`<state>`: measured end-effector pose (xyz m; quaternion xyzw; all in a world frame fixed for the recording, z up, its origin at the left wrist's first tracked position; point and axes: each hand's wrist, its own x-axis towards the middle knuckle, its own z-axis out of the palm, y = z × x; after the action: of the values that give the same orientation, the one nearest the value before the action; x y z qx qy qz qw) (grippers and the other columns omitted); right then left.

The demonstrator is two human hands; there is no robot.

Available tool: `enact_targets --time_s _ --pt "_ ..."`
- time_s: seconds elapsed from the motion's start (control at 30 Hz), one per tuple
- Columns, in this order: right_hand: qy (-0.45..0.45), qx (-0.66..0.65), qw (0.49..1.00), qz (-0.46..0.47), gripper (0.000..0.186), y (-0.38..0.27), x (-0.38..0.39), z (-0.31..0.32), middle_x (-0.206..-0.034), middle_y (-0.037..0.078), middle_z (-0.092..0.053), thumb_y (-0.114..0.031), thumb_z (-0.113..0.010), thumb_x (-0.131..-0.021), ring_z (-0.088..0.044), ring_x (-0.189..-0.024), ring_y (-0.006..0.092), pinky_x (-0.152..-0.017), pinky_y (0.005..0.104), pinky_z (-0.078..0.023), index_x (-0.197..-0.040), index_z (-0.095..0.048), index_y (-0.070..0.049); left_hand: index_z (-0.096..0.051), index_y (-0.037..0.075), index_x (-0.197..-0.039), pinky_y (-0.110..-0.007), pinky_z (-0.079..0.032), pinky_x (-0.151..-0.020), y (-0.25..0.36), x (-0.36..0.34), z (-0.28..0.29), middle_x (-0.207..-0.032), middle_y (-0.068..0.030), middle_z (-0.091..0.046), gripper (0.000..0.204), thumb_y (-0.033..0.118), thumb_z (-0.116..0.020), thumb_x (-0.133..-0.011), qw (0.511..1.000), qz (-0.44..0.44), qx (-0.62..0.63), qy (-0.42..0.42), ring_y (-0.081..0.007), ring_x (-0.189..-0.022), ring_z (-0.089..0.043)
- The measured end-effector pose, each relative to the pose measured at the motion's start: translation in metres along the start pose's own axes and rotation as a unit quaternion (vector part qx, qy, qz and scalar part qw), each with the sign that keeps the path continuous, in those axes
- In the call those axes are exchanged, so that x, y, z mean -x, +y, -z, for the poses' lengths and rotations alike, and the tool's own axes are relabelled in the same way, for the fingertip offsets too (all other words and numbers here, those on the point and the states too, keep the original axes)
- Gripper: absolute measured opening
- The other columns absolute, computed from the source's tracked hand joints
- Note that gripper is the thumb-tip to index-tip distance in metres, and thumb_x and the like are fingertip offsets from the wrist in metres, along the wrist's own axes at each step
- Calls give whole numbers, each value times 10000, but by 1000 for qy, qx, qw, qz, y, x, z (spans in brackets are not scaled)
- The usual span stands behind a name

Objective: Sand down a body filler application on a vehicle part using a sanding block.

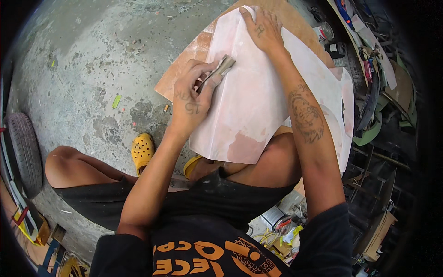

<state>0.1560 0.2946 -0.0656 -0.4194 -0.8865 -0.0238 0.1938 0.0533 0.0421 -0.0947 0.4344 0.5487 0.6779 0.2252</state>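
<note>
My left hand (196, 85) is closed round a folded grey-brown abrasive pad (224, 67), held against the left part of a pale pinkish-white panel (240, 106) with a lengthwise ridge and a darker pink patch near its lower end. My right hand (263, 30) rests on the panel's top end, thumb and fingers apart, some fingertips over the edge. Beneath lies a brown board (170, 81). Another white, curved-edged piece (323, 92) extends to the right, partly under my right forearm.
My crossed legs and yellow clogs (142, 150) are below. A tire (25, 152) stands at the left on the mottled concrete floor (92, 69). Along the right lie cans (323, 32), offcuts and dark clutter (383, 106). More cans and scraps (272, 217) sit by my right hip.
</note>
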Motion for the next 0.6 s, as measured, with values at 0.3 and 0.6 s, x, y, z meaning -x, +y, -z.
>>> enact_targets --time_s 0.3,0.6 --pt "-15 11 1000 -9 568 -8 0 -1 -1370 241 -588 -534 -440 -1059 -501 -1305 438 -1126 560 -342 -1341 -587 -63 -725 8 -1150 -282 -422 -679 2 16 12 -917 -88 -647 231 100 -711 -939 1000 -10 -22 -14 -164 -773 -530" --pt "-1 -7 1000 13 561 -10 -5 -1 -1333 260 -603 -526 -445 -1059 -509 -1292 431 -1110 546 -355 -1312 -596 -49 -730 -4 -1176 -253 -424 -697 5 14 16 -989 -59 -648 254 117 -712 -954 999 20 -47 -10 -117 -802 -522"
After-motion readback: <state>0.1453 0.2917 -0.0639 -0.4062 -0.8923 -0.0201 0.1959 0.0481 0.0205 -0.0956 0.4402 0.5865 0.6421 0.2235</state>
